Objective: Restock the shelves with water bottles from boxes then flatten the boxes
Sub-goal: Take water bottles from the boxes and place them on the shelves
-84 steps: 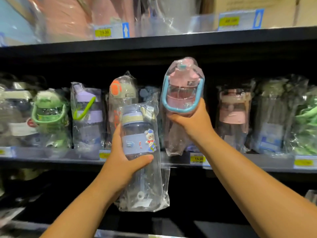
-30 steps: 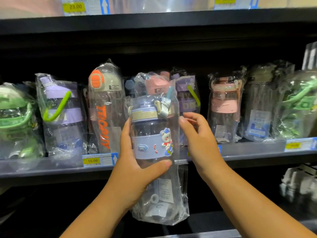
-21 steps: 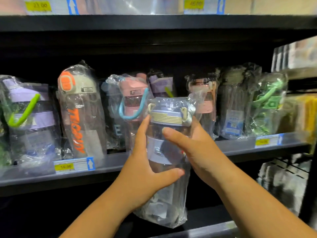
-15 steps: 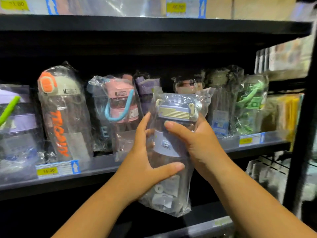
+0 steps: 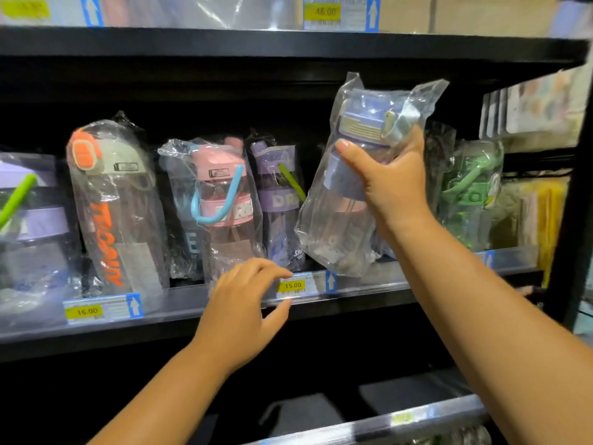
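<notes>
The head camera is facing a black shop rack whose middle shelf [image 5: 192, 303] is running across the whole view, its clear front rail carrying a yellow 16.00 tag [image 5: 87, 312] and a yellow 15.00 tag [image 5: 292, 285], each beside a blue arrow. Bagged bottles are standing in a row on this shelf: a purple one [image 5: 29, 226] at the left edge, an orange-capped bottle [image 5: 112, 203], a pink bottle [image 5: 224, 200] with a blue strap, a purple bottle [image 5: 279, 200] with a green strap, and a green bottle [image 5: 465, 194] far right. The upper shelf [image 5: 288, 43] is shading them and showing a 46.00 tag [image 5: 325, 11] on its own rail, while a lower shelf rail [image 5: 369, 425] is glinting in the dark below. A black upright post [image 5: 574, 220] is closing the rack at the right, with yellow packets [image 5: 542, 216] hanging just inside it. The right hand [image 5: 390, 187] is grasping the bagged water bottle [image 5: 337, 220] just under its purple lid, holding it tilted in the air over the shelf, between the purple bottle and the green bottle; whether the bag's bottom is touching the shelf cannot be told. The left hand [image 5: 244, 313] is hanging released, fingers loosely curled and holding nothing, just in front of the rail beside the 15.00 tag.
</notes>
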